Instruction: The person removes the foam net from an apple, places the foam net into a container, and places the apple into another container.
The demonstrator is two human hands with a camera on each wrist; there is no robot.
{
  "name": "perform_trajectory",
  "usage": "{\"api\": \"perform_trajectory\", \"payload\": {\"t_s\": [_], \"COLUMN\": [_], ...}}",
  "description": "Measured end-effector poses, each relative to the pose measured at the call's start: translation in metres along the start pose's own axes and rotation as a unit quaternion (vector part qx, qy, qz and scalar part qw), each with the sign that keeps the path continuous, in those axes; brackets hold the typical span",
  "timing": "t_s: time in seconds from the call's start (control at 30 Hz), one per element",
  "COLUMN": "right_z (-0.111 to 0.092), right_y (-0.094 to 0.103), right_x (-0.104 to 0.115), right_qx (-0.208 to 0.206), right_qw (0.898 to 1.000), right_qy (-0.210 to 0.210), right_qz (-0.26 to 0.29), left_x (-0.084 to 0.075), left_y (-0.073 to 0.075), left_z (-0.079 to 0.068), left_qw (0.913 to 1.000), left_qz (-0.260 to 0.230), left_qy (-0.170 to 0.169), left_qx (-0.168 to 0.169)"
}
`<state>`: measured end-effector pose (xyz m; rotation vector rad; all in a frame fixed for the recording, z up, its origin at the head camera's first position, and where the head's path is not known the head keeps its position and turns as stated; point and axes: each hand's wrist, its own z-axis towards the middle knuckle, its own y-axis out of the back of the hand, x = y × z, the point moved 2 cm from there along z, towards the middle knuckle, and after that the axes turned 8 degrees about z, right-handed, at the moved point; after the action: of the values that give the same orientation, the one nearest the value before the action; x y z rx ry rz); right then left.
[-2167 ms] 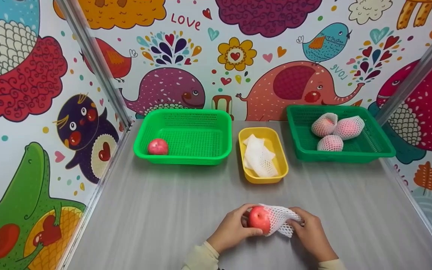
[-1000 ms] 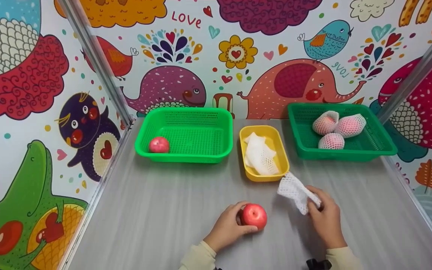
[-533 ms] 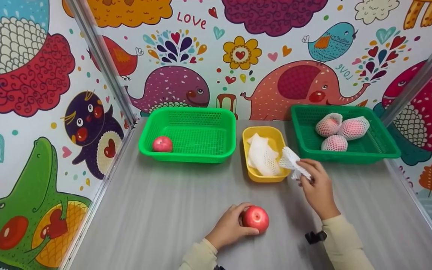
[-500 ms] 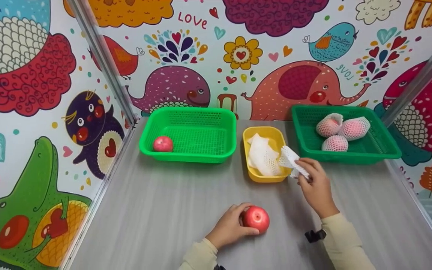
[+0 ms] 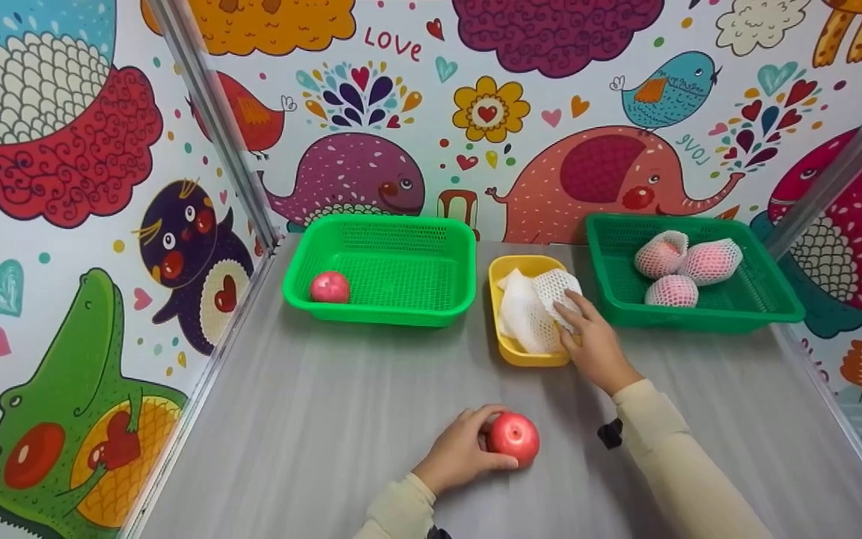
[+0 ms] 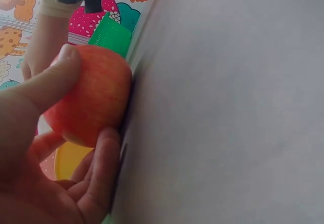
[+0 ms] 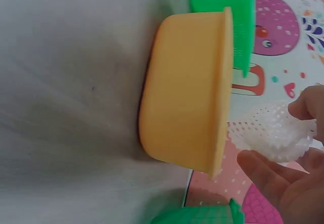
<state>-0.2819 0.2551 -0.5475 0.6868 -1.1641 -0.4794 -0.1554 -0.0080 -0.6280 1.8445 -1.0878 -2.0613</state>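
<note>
right hand (image 5: 597,348) pinches white foam net (image 5: 553,287) above right side of yellow tray (image 5: 532,359) — left hand (image 5: 461,453), well short of tray, grips red apple (image 5: 515,439) on table (image 5: 371,389).

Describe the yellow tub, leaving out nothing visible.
The yellow tub is a rounded rectangle with solid, smooth, outward-sloping walls and a narrow rim; it looks like plastic. It stands upright on the gray table between the bright green basket and the dark green basket. White netting lies inside. The right hand holds another net over the tub's right side; whether net and tub touch is unclear.
</note>
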Motion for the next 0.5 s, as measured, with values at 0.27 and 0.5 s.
{"api": "perform_trajectory", "payload": {"t_s": [0.27,0.5], "right_z": [0.022,0.033], "right_y": [-0.024,-0.044], "right_x": [-0.013,-0.012], "right_qx": [0.071,0.113], "right_qw": [0.994,0.984], "right_qy": [-0.023,0.004], "right_qz": [-0.081,-0.141], "left_x": [0.0,-0.001], "left_y": [-0.001,-0.001], "left_z": [-0.001,-0.004], "left_qw": [0.9999,0.9998], "left_qz": [0.007,-0.014], "left_qy": [0.014,0.014], "left_qx": [-0.002,-0.008]}}
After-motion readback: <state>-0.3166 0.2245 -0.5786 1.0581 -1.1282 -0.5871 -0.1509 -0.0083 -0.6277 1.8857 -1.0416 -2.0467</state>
